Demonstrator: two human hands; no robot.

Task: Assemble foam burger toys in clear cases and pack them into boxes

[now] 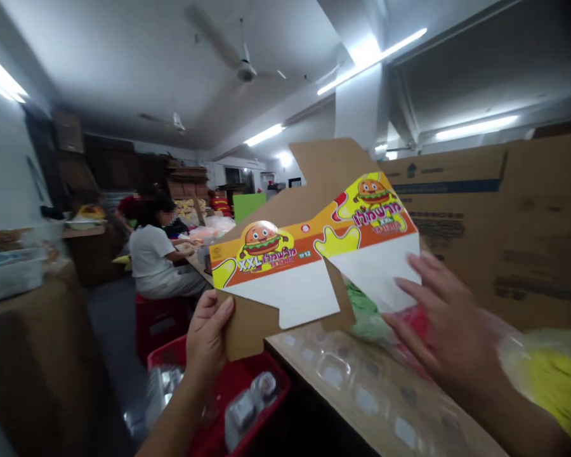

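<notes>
A printed cardboard box [309, 298], partly unfolded with brown flaps, is held up in front of me. Burger cartoons on orange and yellow mark its outside above white panels. My left hand [208, 336] pinches its lower left corner between thumb and fingers. On the other side my right hand [438, 317] has its fingers spread against or just in front of the white right panel; whether they touch it I cannot tell. Below the box, clear plastic trays [361, 393] with moulded cups lie on the table.
A red bin [271, 412] with clear plastic pieces stands below on the left. Bags of green [361, 311], pink and yellow [559, 381] material lie at right, before a large carton [518, 247]. A person in a white shirt [150, 251] sits on a red stool at left.
</notes>
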